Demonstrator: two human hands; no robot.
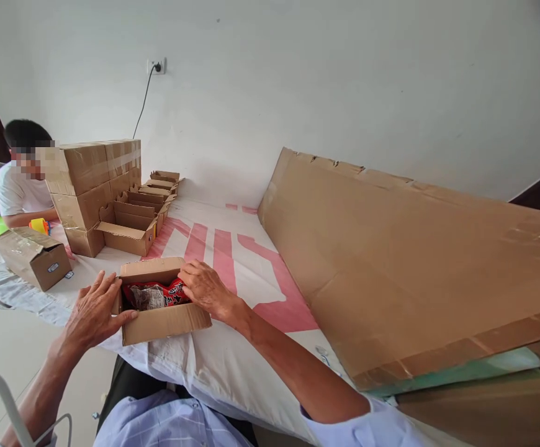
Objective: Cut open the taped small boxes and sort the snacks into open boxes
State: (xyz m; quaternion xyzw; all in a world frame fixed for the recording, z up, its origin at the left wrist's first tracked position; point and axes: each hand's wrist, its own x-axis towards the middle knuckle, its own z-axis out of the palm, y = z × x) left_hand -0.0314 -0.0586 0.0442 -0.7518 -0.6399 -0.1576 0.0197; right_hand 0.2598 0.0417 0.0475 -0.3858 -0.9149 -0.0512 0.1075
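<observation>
A small open cardboard box [166, 326] sits near the table's front edge with its long flaps folded outward. Inside lies a shiny red printed packet [156, 295] with a clear window. My left hand [94, 313] holds the box at its left end, fingers along the side and thumb on the front flap. At the right end, my right hand [207, 288] has curled fingers pressed on the packet's end; its fingertips are partly hidden against the box.
Taped cartons [88, 198] are stacked at the back left, beside a row of open boxes [128, 230]. A closed box [37, 257] lies at the left, near a seated person [23, 192]. A large cardboard panel [414, 267] leans along the right. A printed cloth [261, 267] covers the table.
</observation>
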